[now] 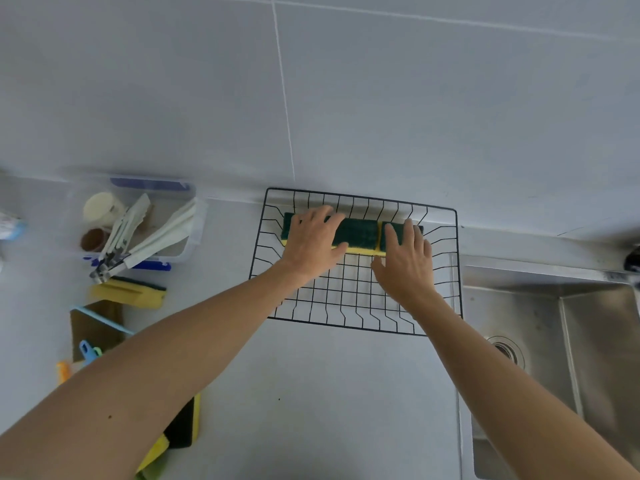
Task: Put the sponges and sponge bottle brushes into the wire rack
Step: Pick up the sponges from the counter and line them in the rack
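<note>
A black wire rack (346, 296) stands on the counter against the wall. Two green-topped yellow sponges lie side by side along its back row. My left hand (311, 244) lies flat on the left sponge (360, 233), its thumb at the sponge's front edge. My right hand (405, 258) rests with spread fingers on the right sponge (400, 230). Another yellow and green sponge (128, 292) lies on the counter at the left. More sponges (180, 427) show under my left forearm. White bottle brushes (162, 233) lean in a clear container (192, 233).
A steel sink (554, 341) with a drain lies to the right of the rack. At the left are a brown cloth (93, 327), a blue clip (88, 349) and an orange item (63, 372). The tiled wall rises right behind the rack.
</note>
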